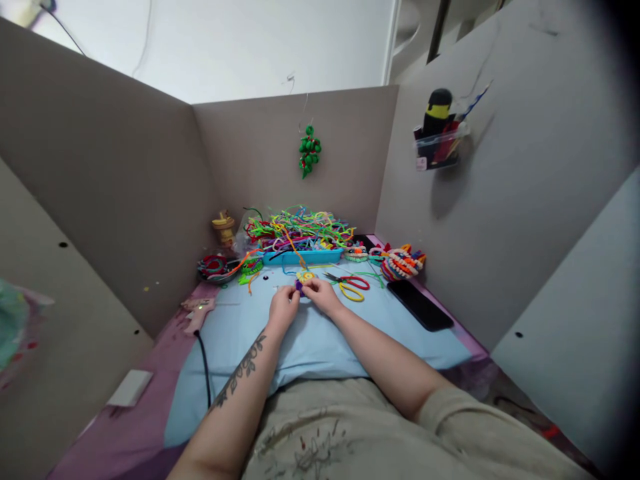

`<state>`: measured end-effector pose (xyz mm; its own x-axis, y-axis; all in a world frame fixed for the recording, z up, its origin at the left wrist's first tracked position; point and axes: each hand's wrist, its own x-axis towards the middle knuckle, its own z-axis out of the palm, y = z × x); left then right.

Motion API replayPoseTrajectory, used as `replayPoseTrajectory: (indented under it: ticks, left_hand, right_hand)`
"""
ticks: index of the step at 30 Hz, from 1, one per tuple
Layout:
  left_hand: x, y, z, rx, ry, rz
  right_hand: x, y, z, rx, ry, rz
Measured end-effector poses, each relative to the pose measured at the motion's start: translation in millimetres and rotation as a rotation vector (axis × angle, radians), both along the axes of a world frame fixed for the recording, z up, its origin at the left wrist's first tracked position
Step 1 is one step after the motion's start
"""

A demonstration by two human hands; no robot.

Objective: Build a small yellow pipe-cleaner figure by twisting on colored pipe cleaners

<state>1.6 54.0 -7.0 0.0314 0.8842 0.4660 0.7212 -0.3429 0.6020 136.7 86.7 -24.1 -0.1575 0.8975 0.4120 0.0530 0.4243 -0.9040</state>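
Purple piece (299, 287) sits pinched between inward-angled left hand (285, 305) and right hand (323, 295).

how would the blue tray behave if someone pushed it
The blue tray would probably slide rather than tip, since it looks low and wide. The thin, bent strands heaped above its rim would likely flop, and some might spill.

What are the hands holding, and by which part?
A small purple piece, held at the fingertips of the left hand and right hand; which part they grip is too small to tell.
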Motion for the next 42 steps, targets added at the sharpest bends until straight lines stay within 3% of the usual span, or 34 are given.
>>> replayPoseTrajectory:
  ticks: [9, 14, 30, 42]
  left_hand:
    - [0.5, 1.5, -4.8, -0.011, -0.002, -0.029]
    - [1.6, 3.9, -6.8, -0.08, -0.051, -0.063]
    - [0.9, 6.1, -4.7, -0.132, -0.185, -0.139]
    - [4.2, 1.6, 1.9, -0.156, -0.282, -0.114]
  right_hand:
    - [1.7, 0.9, -1.8, 0.05, -0.113, -0.056]
    - [2.5, -0.6, -2.8, 0.034, -0.045, -0.097]
    - [3.0, 1.9, -8.6, -0.029, 0.079, 0.017]
    - [3.0, -1.1, -4.4, 0.014, 0.071, -0.062]
